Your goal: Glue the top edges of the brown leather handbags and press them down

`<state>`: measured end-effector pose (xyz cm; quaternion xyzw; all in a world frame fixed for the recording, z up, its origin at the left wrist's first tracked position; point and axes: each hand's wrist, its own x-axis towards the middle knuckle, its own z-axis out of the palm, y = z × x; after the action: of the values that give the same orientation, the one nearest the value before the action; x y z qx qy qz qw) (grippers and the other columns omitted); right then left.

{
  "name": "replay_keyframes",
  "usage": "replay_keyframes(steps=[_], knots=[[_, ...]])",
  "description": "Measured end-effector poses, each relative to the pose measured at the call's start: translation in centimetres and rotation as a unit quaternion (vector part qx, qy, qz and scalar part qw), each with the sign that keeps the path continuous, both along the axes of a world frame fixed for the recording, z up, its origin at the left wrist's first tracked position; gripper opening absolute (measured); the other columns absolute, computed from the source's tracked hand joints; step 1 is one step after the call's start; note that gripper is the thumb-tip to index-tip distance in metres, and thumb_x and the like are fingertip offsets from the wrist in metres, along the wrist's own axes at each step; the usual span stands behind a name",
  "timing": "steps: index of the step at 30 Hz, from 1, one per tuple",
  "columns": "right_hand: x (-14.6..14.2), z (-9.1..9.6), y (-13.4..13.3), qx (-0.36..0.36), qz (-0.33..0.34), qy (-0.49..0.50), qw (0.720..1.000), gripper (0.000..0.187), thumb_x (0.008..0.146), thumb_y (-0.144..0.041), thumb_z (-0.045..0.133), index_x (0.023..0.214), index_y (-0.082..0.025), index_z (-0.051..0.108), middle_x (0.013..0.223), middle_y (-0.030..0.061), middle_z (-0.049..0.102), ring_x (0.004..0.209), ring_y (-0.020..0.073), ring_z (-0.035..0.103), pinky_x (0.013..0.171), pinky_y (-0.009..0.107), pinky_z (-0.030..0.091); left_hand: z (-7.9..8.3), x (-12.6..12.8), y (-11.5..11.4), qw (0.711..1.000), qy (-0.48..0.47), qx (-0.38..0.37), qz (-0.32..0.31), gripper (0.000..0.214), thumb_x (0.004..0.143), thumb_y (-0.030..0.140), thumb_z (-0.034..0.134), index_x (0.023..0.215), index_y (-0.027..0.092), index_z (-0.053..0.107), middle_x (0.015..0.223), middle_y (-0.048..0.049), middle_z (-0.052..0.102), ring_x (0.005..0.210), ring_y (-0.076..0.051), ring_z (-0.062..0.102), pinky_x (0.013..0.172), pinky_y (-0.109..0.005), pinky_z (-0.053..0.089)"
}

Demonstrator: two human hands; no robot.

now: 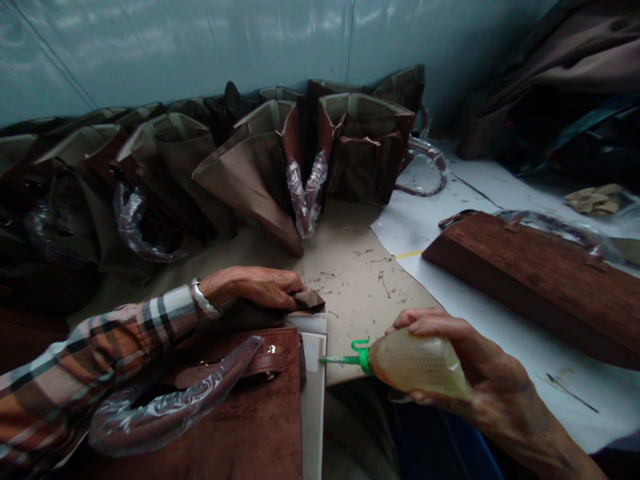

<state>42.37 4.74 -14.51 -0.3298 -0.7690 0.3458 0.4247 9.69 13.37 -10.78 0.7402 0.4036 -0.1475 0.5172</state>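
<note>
Two grips to note; the left hand [267,287] is closed on a dark fabric flap [310,300] at the far corner of the near bag [270,420], pinching it up and aside, apparently so that the white board edge [314,400] lies bare; the right hand [487,367] is wrapped around a soft, clear squeeze bottle [417,363], gripping it on its side, thumb and fingers around the body, likely because that grip allows both aiming and pressing.

Green nozzle [345,360] points left, its tip at the board edge, touching or just beside it; cannot tell which; contents look yellowish, kind not readable.

The near bag, reddish brown, lies at the near left with its edge turned right, which seems to suit the bottle's side; its plastic-wrapped handle [185,410] rests across the front panel, the film presumably there against scuffs and drips.

Beyond, along the wall [225,47], a row of open bags [250,173] stands close together, mouths up, perhaps so packed to leave the near surface free for handling; another brown bag [530,287] lies on a white sheet [410,233] at the right, the sheet probably a guard against dirt; dark thread scraps [384,283] dot the tabletop [345,230] between.
</note>
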Motion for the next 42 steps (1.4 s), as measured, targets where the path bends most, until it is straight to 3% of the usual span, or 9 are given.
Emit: replay_keyframes(steps=[11, 16, 20, 27, 38, 42], knots=[[0.4, -0.9, -2.2, -0.045, 0.051, -0.008, 0.998, 0.045, 0.081, -0.055, 0.086, 0.117, -0.034, 0.070, 0.112, 0.0019, 0.078, 0.106, 0.0188, 0.077, 0.090, 0.020, 0.061, 0.1, -0.1, 0.0, 1.000, 0.014, 0.013, -0.003, 0.011, 0.084, 0.020, 0.054, 0.073, 0.020, 0.053, 0.068, 0.0035, 0.045, 0.058, -0.012, 0.040, 0.053, -0.024, 0.031], [0.5, -1.6, -1.7, -0.072, 0.014, 0.029, 0.997, 0.050, 0.076, -0.050, 0.092, 0.118, -0.036, 0.071, 0.116, 0.0013, 0.077, 0.114, 0.0195, 0.074, 0.098, 0.020, 0.058, 0.2, -0.1, 0.0, 1.000, -0.001, 0.009, -0.007, 0.012, 0.082, 0.020, 0.052, 0.070, 0.020, 0.051, 0.067, 0.0034, 0.045, 0.057, -0.011, 0.037, 0.053, -0.024, 0.030], [0.8, -2.0, -1.8, -0.092, 0.031, 0.033, 0.995, 0.049, 0.076, -0.051, 0.091, 0.118, -0.038, 0.071, 0.116, 0.0000, 0.076, 0.113, 0.0180, 0.074, 0.097, 0.018, 0.057, -0.2, -0.5, 0.2, 1.000, 0.019, 0.021, 0.000, 0.010, 0.081, 0.023, 0.055, 0.071, 0.021, 0.055, 0.067, 0.0024, 0.050, 0.058, -0.013, 0.041, 0.053, -0.025, 0.030], [1.2, -2.2, -3.2, -0.112, 0.066, 0.017, 0.991, 0.050, 0.076, -0.053, 0.091, 0.120, -0.038, 0.071, 0.113, 0.0016, 0.078, 0.111, 0.0211, 0.075, 0.097, 0.023, 0.059, 0.5, -0.3, 0.2, 0.999, 0.026, 0.031, -0.016, 0.011, 0.082, 0.022, 0.051, 0.070, 0.020, 0.051, 0.069, 0.0020, 0.049, 0.061, -0.013, 0.042, 0.056, -0.025, 0.032], [0.4, -2.0, -0.1, -0.134, -0.012, 0.110, 0.985, 0.049, 0.074, -0.048, 0.094, 0.117, -0.040, 0.072, 0.117, -0.0001, 0.073, 0.117, 0.0213, 0.070, 0.096, 0.023, 0.058, 3.4, -0.9, 3.0, 0.975, 0.121, 0.186, -0.029, 0.017, 0.085, 0.028, 0.052, 0.069, 0.020, 0.051, 0.067, 0.0034, 0.047, 0.058, -0.012, 0.040, 0.054, -0.027, 0.030], [-0.1, -2.9, 1.2, -0.144, -0.019, 0.117, 0.983, 0.049, 0.072, -0.049, 0.095, 0.115, -0.039, 0.073, 0.117, -0.0009, 0.073, 0.113, 0.0217, 0.070, 0.093, 0.025, 0.059, 3.2, 0.2, 3.1, 0.969, 0.139, 0.201, -0.033, 0.016, 0.086, 0.023, 0.049, 0.070, 0.019, 0.050, 0.069, 0.0032, 0.049, 0.062, -0.012, 0.043, 0.055, -0.026, 0.029]])
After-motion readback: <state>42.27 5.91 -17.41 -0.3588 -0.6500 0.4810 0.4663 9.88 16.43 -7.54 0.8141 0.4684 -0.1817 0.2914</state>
